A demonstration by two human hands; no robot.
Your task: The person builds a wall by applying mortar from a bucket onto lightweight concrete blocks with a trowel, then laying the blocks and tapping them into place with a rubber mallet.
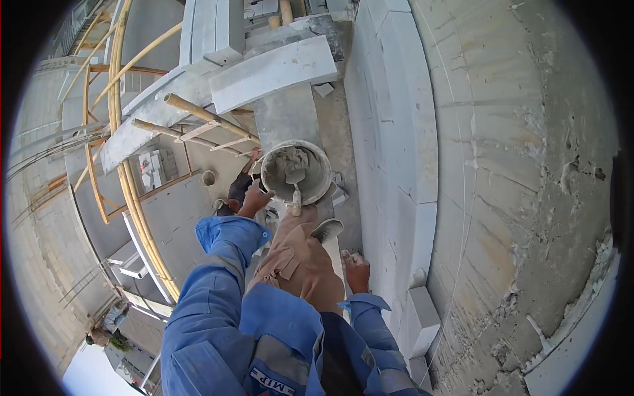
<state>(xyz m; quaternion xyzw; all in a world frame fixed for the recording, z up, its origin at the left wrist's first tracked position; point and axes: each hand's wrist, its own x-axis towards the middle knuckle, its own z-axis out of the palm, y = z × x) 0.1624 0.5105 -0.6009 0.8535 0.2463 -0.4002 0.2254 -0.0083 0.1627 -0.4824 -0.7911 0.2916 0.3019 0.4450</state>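
Observation:
A round bucket (321,188) with grey mortar (284,160) stands in front of me. A trowel (296,198) rests in it, blade in the mortar and handle over the near rim. My left hand (255,199) is closed at the bucket's left edge, fingers curled at the rim. Just beyond it, another person's hand (254,156) touches the same side of the bucket. My right hand (356,271) hangs lower right beside the block wall, fingers curled and smeared grey. Whether it holds anything is hidden.
A wall of pale blocks (389,119) runs along my right, with a rough concrete surface (502,165) past it. A wooden ladder (198,125) leans beyond the bucket. Bamboo poles (125,178) rise on the left. A long white block (274,74) lies ahead.

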